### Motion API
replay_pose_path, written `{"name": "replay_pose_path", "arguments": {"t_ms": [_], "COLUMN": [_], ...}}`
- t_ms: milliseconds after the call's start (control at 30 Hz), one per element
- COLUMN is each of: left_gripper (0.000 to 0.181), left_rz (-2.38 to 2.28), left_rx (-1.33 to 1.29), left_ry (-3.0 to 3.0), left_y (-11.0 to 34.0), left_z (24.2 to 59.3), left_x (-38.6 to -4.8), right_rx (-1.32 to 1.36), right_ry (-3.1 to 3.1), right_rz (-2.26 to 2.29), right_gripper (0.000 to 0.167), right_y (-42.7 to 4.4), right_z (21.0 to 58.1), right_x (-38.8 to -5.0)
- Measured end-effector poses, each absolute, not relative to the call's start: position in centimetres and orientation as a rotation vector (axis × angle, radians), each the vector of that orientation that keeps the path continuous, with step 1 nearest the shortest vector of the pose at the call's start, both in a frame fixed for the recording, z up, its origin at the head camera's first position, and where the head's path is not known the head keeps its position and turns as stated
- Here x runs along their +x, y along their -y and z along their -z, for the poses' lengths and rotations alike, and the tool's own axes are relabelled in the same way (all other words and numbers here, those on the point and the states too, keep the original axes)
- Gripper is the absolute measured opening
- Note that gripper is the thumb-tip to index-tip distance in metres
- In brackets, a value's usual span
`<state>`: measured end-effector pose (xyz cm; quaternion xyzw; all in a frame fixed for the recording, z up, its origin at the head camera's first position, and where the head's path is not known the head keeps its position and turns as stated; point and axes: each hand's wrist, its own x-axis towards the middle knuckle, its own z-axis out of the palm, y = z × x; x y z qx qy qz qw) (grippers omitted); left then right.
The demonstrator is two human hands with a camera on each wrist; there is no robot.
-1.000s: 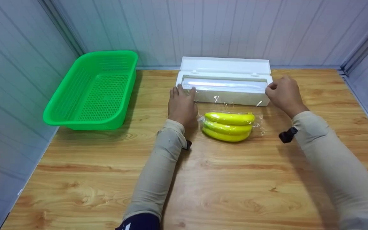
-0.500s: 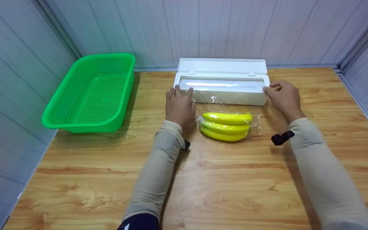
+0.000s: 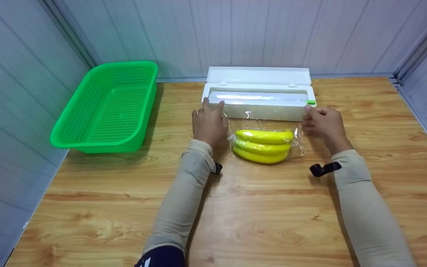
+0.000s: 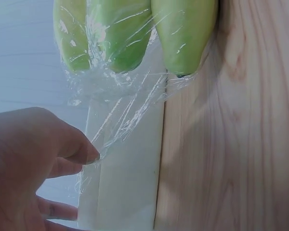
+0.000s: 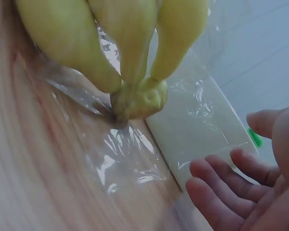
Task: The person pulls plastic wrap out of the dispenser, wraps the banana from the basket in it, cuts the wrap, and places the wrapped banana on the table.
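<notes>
A bunch of bananas (image 3: 263, 146), wrapped in clear film, lies on the table before a white cling film box (image 3: 265, 113). The box's lid (image 3: 258, 76) is raised, showing the film roll (image 3: 250, 95). My left hand (image 3: 209, 126) rests its fingertips on the box's left front edge; in the left wrist view clear film (image 4: 130, 110) stretches from the bananas to that hand. At the box's right front corner is my right hand (image 3: 326, 126), thumb beside a green slider (image 3: 311, 102). The right wrist view shows its thumb and fingers apart, holding nothing.
A green plastic basket (image 3: 59, 139) stands on the left of the wooden table (image 3: 265, 218). White panel walls (image 3: 184, 37) rise behind and at both sides, with the box's lid close to the back wall.
My right hand has come from the box's right end down to its front corner, its fingers loosening and uncovering the green slider. My left hand has stayed on the box edge.
</notes>
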<state>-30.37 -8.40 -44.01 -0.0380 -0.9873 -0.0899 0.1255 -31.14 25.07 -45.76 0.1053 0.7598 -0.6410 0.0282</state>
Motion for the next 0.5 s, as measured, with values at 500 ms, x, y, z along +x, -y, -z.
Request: {"name": "replay_pose_path", "arguments": {"t_ms": [500], "left_gripper": [0.048], "left_rz": [0.341], "left_rx": [-0.137], "left_ry": [2.868], "left_y": [8.1], "left_z": [44.2], "left_x": [-30.3], "right_rx": [0.331], "right_ry": [-2.142], "right_rz": [2.224], "right_gripper": [0.038], "right_y": [-23.9], "right_z": [46.8], "right_x": [-30.8]}}
